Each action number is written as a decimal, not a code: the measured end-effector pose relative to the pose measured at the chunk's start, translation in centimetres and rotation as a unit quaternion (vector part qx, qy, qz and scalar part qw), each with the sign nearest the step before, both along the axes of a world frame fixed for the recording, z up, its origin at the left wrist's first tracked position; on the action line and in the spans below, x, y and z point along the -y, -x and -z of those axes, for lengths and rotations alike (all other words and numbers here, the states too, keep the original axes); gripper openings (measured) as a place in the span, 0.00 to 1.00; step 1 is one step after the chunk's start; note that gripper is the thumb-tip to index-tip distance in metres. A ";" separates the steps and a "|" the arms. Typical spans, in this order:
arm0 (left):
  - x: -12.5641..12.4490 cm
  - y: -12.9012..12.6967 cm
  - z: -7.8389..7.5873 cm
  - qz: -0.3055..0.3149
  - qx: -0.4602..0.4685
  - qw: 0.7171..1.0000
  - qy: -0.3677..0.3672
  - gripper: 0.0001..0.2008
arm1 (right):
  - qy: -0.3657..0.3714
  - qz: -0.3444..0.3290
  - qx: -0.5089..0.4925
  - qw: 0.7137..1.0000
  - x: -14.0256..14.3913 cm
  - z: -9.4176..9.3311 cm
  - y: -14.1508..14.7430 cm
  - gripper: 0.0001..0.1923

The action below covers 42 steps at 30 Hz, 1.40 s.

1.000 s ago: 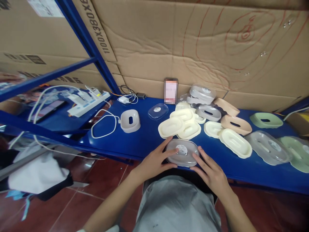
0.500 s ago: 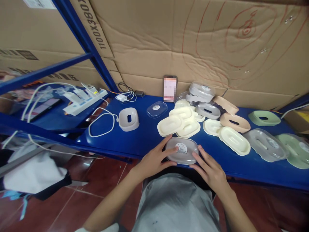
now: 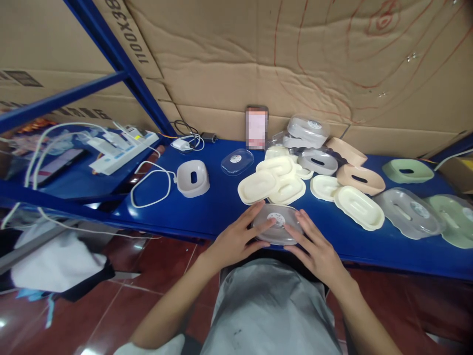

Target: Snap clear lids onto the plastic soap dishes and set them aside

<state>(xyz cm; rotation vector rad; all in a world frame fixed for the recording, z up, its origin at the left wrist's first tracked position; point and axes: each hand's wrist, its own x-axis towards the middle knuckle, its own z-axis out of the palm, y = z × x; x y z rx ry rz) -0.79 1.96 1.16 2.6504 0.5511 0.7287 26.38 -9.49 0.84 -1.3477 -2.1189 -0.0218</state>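
- A long blue bench (image 3: 221,207) carried all the things.
- By its far left corner lay a white plug (image 3: 182,144).
- Near the left end were a white wire (image 3: 138,206) and a pale box with a hole (image 3: 194,188).
- A phone (image 3: 256,128) stood at the far edge, with a clear lid (image 3: 242,161) just in front.
- Cream trays (image 3: 257,187) lay heaped in the middle.
- A grey box (image 3: 284,237) was at the near edge.
- Toward the right end were a peach box (image 3: 372,184), a green box (image 3: 410,176) and a grey tray (image 3: 393,207).
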 end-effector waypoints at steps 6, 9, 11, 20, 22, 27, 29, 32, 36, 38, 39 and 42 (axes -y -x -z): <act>0.0 -0.2 -0.1 0.001 0.005 1.000 -0.028 0.38 | -0.013 0.008 -0.013 1.000 0.1 0.3 0.0 0.41; 0.0 -0.5 -0.4 -0.006 0.020 1.000 -0.004 0.36 | 0.003 0.000 -0.041 0.999 -0.3 -0.1 -0.4 0.39; -0.1 -0.8 -0.5 -0.015 0.027 0.999 0.017 0.35 | 0.018 0.004 -0.055 0.998 -0.6 -0.3 -0.6 0.37; -0.1 -0.9 0.4 -0.021 0.024 0.999 -0.007 0.35 | 0.012 0.022 -0.024 0.999 -0.3 -0.4 -0.4 0.40; -0.1 -0.8 0.6 -0.018 0.030 0.999 -0.024 0.35 | 0.008 0.013 -0.007 1.000 -0.1 -0.4 -0.7 0.41; 0.1 -1.0 0.4 -0.007 0.027 0.998 -0.057 0.34 | -0.018 0.002 0.016 1.000 0.0 -0.3 -1.7 0.43; 0.1 -1.1 0.4 -0.006 0.026 0.998 -0.050 0.33 | -0.018 0.002 0.015 1.000 0.0 -0.2 -1.8 0.42; 0.2 -1.2 0.2 -0.009 0.017 0.999 -0.034 0.34 | -0.004 0.004 0.011 1.000 0.1 -0.3 -1.6 0.41; 0.8 -0.2 -0.3 -0.025 0.011 1.000 -0.014 0.33 | 0.020 -0.008 0.020 1.000 0.4 -0.4 -1.3 0.40; 1.4 1.3 -0.6 -0.038 0.004 0.999 -0.002 0.32 | 0.026 -0.011 0.019 0.999 0.4 -0.5 -1.4 0.40; 1.8 2.4 -0.6 -0.050 0.000 0.999 0.000 0.32 | 0.026 -0.008 0.015 1.000 0.3 -0.6 -1.4 0.40; 2.9 6.6 -0.6 -0.124 -0.006 0.992 -0.012 0.29 | 0.022 -0.006 0.019 1.000 -0.5 -1.3 -1.3 0.38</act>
